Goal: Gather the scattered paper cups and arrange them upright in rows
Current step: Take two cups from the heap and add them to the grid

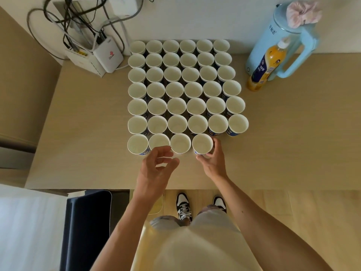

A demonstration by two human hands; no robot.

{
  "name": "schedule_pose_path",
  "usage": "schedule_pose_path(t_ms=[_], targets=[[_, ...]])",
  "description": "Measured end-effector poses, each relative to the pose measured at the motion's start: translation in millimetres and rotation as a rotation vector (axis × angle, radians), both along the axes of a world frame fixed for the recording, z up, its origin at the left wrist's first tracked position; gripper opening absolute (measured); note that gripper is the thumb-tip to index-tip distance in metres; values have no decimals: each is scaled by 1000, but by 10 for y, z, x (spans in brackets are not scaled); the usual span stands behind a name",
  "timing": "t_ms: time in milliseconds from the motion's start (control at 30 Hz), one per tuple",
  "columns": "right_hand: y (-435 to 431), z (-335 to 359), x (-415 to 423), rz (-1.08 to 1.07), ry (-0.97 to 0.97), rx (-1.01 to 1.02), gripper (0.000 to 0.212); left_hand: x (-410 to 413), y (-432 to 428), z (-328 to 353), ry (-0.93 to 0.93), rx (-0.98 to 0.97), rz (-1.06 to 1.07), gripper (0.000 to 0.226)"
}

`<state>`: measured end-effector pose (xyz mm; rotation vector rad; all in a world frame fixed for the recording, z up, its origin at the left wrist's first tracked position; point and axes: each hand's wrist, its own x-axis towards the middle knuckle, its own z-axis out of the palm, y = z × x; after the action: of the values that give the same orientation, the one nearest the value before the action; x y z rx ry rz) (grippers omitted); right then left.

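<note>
Head cam: R hand (214,161) grips front-row end cup (202,143); L hand (156,165) loose, empty, just beside; blue labels (233,133) unreadable.

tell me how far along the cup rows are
Done: six full rows of six upright cups stand on the table. In hand: the right hand grips the fourth cup of the front row; the left hand hovers empty beside it. Left: two gaps at that row's right end; no loose cups in view.
</note>
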<state>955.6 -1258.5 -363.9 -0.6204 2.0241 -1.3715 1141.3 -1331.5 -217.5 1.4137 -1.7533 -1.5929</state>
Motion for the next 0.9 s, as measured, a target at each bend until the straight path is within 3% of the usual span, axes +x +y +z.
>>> schedule_pose_path(t_ms=[267,433,667,767,900], targets=[[79,-28,-1,16,-31,23,78,-87,35,29,-4,-9,-16,25],[391,142,-48,-107,-43,48,79,-256,129,79,19,9,-62,25],[842,944,-435,-414,-79,-136,56,-950,337,313,93,24,-192,30],[1008,1349,-685,-467,-90,-241,51,-1324,523,501,139,23,-247,19],[1350,1811,-1077,-490,-136,-377,46,-1835,916,703,185,-14,-306,26]])
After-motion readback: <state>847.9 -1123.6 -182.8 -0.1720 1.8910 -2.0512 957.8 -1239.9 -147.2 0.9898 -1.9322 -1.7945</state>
